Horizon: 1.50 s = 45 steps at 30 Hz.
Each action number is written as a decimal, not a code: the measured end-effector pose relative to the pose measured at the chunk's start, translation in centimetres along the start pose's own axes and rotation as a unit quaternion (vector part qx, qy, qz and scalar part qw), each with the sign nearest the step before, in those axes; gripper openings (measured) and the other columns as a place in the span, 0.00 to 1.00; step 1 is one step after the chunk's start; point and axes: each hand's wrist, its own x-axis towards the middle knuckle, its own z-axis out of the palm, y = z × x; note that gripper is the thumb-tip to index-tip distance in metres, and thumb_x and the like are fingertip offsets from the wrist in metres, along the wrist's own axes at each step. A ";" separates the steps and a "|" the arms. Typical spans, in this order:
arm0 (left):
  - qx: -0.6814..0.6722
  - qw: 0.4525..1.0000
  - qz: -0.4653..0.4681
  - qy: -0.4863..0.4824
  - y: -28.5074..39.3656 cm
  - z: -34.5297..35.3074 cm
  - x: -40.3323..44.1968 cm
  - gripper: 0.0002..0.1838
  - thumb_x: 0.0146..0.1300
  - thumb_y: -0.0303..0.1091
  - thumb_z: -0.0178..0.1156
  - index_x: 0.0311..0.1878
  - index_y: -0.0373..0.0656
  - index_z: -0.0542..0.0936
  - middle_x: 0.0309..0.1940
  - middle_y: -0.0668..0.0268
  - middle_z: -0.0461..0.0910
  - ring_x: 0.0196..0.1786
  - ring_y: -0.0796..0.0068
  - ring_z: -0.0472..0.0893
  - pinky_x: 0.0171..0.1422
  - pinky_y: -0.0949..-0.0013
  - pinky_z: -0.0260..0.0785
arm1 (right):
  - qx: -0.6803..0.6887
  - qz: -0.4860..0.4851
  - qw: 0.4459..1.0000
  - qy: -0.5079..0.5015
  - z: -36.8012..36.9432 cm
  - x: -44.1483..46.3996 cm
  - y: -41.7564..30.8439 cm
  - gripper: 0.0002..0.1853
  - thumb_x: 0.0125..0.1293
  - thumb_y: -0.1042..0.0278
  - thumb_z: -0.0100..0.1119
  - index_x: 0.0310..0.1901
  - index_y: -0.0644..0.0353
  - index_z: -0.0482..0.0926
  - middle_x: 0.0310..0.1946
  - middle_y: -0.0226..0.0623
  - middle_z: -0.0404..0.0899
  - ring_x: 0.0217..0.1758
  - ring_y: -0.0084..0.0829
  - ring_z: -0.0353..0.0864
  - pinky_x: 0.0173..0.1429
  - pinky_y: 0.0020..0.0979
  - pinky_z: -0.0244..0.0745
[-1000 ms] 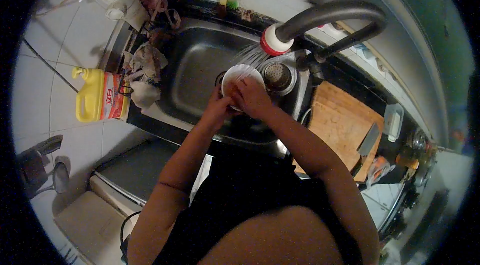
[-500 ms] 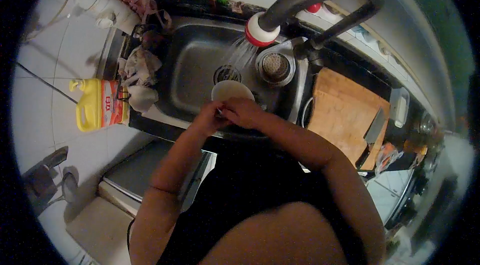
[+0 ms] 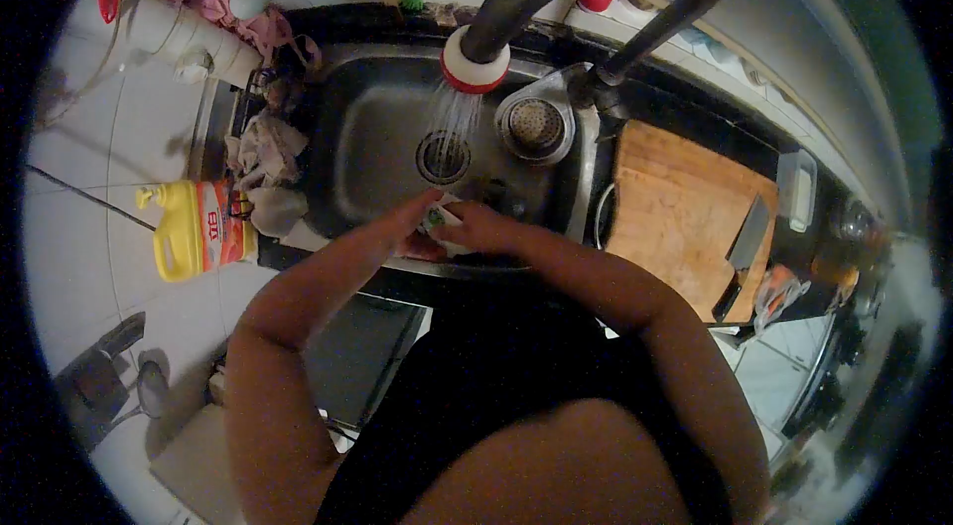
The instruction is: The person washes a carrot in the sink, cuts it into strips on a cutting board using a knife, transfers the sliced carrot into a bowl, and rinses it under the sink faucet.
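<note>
At the near edge of the sink (image 3: 372, 143), a small white bowl with a green mark (image 3: 438, 215) sits between my two hands. My left hand (image 3: 419, 232) is closed around its left side, and my right hand (image 3: 480, 227) grips it from the right. The fingers cover much of the bowl, which is tilted on its side. Beyond my hands, water streams from the white-and-red faucet head (image 3: 475, 64) toward the drain (image 3: 444, 157). The stream falls just past the bowl.
Right of the sink lies a wooden cutting board (image 3: 675, 217) with a knife (image 3: 747, 232) on it. A round metal strainer (image 3: 534, 126) sits at the sink's back right corner. Crumpled cloths (image 3: 266, 150) and a yellow detergent jug (image 3: 181, 227) are on the left.
The bowl has turned from showing its pale round side to showing a green mark, and has come nearer to me. The view has shifted slightly; water keeps running.
</note>
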 end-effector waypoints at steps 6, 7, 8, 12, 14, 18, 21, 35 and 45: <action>-0.003 0.996 -0.047 0.078 1.4 1.9 -1.6 0.38 0.50 0.67 0.50 0.55 0.44 0.64 0.47 0.50 0.68 0.44 0.54 0.75 0.45 0.59 0.74 | 0.001 0.054 0.998 0.011 -0.1 0.7 1.0 0.24 0.57 0.47 0.53 0.42 0.64 0.75 0.34 0.45 0.78 0.36 0.35 0.77 0.40 0.35 0.70; -0.013 0.995 -0.051 0.080 1.4 2.0 -1.3 0.38 0.50 0.66 0.50 0.55 0.44 0.63 0.48 0.50 0.67 0.45 0.55 0.74 0.45 0.59 0.74 | -0.004 0.064 0.998 0.012 -0.3 0.6 0.9 0.24 0.57 0.47 0.53 0.41 0.64 0.75 0.33 0.44 0.78 0.35 0.33 0.77 0.40 0.35 0.70; -0.017 0.996 -0.052 0.074 1.4 1.9 -0.7 0.38 0.50 0.66 0.51 0.55 0.44 0.63 0.48 0.50 0.66 0.46 0.55 0.74 0.45 0.59 0.74 | 0.025 0.044 0.999 0.018 -0.4 0.3 0.7 0.24 0.57 0.47 0.53 0.40 0.64 0.75 0.32 0.43 0.78 0.35 0.33 0.76 0.39 0.34 0.70; -0.020 0.998 -0.017 0.052 0.9 1.0 0.1 0.39 0.50 0.65 0.51 0.54 0.40 0.63 0.48 0.52 0.66 0.46 0.56 0.73 0.45 0.61 0.74 | 0.076 0.031 0.997 0.008 -0.8 -0.2 -0.3 0.24 0.57 0.46 0.53 0.38 0.64 0.75 0.29 0.41 0.77 0.33 0.30 0.76 0.37 0.33 0.70; -0.015 0.998 -0.018 0.057 0.9 1.1 -0.2 0.39 0.50 0.66 0.50 0.53 0.39 0.63 0.45 0.52 0.67 0.43 0.58 0.74 0.43 0.62 0.75 | 0.079 0.032 0.996 0.002 -0.6 0.0 0.1 0.24 0.57 0.46 0.53 0.38 0.64 0.75 0.29 0.41 0.78 0.33 0.30 0.76 0.37 0.34 0.70; 0.016 0.993 -0.078 0.090 1.3 1.6 0.6 0.39 0.50 0.66 0.48 0.50 0.37 0.64 0.41 0.53 0.69 0.37 0.59 0.75 0.36 0.63 0.75 | 0.050 -0.020 0.998 0.029 0.0 0.6 1.8 0.24 0.57 0.46 0.53 0.40 0.63 0.75 0.29 0.42 0.78 0.33 0.31 0.76 0.39 0.35 0.69; 0.006 0.998 -0.043 0.046 0.1 0.4 1.3 0.38 0.50 0.65 0.46 0.49 0.36 0.65 0.39 0.52 0.69 0.34 0.59 0.76 0.34 0.63 0.75 | 0.026 -0.044 0.998 0.021 0.9 1.7 2.8 0.24 0.58 0.47 0.53 0.41 0.64 0.75 0.30 0.44 0.78 0.34 0.32 0.76 0.40 0.36 0.69; 0.009 0.981 0.157 -0.110 0.0 4.1 -4.4 0.21 0.57 0.43 0.50 0.49 0.40 0.67 0.37 0.58 0.75 0.37 0.63 0.77 0.37 0.62 0.74 | -0.228 -0.061 0.969 0.075 -2.8 -7.5 -5.7 0.20 0.58 0.50 0.50 0.37 0.62 0.76 0.33 0.50 0.76 0.36 0.49 0.76 0.41 0.42 0.70; 0.008 0.920 0.247 -0.304 0.3 19.1 1.5 0.25 0.53 0.23 0.50 0.56 0.45 0.59 0.47 0.59 0.71 0.48 0.60 0.75 0.49 0.58 0.72 | -0.146 -0.015 0.944 0.296 -10.0 -21.7 1.6 0.18 0.61 0.64 0.48 0.51 0.62 0.68 0.44 0.47 0.73 0.49 0.38 0.73 0.51 0.35 0.70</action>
